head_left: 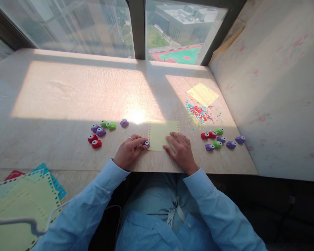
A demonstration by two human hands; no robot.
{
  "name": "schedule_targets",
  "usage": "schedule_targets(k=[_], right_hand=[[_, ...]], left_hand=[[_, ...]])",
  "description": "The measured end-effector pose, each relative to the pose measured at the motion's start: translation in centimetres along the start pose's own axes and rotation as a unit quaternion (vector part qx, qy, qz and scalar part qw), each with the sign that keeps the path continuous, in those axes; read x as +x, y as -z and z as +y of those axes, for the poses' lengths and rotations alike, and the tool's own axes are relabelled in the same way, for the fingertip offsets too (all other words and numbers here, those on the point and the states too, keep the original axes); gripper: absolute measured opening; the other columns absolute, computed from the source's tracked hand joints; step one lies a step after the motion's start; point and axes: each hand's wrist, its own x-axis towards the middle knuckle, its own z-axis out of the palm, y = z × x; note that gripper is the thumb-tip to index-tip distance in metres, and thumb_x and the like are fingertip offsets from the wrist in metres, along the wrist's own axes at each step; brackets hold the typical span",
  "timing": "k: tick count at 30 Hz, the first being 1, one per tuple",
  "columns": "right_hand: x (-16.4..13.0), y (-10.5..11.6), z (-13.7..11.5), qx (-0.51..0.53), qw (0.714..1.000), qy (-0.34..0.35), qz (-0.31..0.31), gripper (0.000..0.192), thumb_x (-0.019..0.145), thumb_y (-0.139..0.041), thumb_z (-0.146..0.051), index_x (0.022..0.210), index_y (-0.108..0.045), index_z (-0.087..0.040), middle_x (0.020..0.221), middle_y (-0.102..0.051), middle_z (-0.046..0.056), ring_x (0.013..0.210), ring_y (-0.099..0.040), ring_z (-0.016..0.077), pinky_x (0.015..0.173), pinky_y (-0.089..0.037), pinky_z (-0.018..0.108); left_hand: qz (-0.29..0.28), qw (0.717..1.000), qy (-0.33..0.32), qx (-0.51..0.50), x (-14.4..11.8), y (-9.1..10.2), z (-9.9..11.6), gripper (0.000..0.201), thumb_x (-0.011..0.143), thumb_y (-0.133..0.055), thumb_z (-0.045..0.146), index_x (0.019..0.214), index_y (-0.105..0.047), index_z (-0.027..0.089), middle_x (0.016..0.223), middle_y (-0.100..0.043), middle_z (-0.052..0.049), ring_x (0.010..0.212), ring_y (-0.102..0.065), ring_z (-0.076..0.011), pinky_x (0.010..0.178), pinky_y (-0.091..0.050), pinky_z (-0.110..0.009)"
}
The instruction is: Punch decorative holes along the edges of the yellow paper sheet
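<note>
A pale yellow paper sheet [159, 134] lies in front of me, with rows of punched holes along its left and right edges. My left hand [129, 150] pinches a small purple craft punch [146, 143] at the sheet's lower left corner. Whether the paper sits inside the punch's slot is too small to tell. My right hand [181, 150] rests on the sheet's right part, fingers spread and laid flat, holding nothing. Another purple craft punch [124, 122] stands apart, beyond my left hand.
More red, green and purple punches [101, 131] stand at left, with another group [218, 141] at right. Red, blue and yellow confetti [199, 114] lies near a yellow paper square [203, 94]. Punched sheets [23, 198] are stacked lower left under a white cable [13, 221]. A wall [274, 104] bounds the right.
</note>
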Motion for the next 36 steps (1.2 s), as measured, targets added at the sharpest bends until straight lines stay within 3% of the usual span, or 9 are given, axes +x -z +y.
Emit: schedule_targets(k=[11,21,36], right_hand=[[0.0,-0.1,-0.1,0.003,1.0,-0.009,-0.002,0.035,0.094,-0.053,-0.041,0.122,-0.065,-0.022,0.134,-0.059,0.013,0.125,-0.049,0.0297,0.103,-0.037,0.045],[-0.1,0.0,0.0,0.01,1.0,-0.011,-0.008,0.036,0.095,-0.053,-0.042,0.123,-0.065,-0.023,0.135,-0.059,0.012,0.125,-0.049,0.03,0.103,-0.037,0.046],[-0.1,0.2,-0.1,0.023,1.0,-0.016,-0.008,0.034,0.095,-0.052,-0.041,0.121,-0.065,-0.023,0.134,-0.059,0.012,0.126,-0.049,0.0297,0.103,-0.037,0.045]], left_hand=[[-0.083,0.996,-0.016,-0.026,-0.3,1.0,0.3,0.023,0.086,-0.066,0.03,0.106,-0.072,0.02,0.101,-0.071,-0.008,0.077,-0.066,-0.0146,0.068,-0.054,-0.026],[-0.082,0.996,-0.012,-0.029,-0.7,1.2,0.4,0.022,0.085,-0.068,0.03,0.104,-0.071,0.02,0.1,-0.07,-0.007,0.081,-0.067,-0.0156,0.074,-0.056,-0.028],[-0.055,0.998,0.012,-0.016,-0.5,2.0,0.6,0.021,0.084,-0.071,0.033,0.099,-0.071,0.019,0.09,-0.07,-0.005,0.068,-0.061,-0.0116,0.06,-0.051,-0.022]])
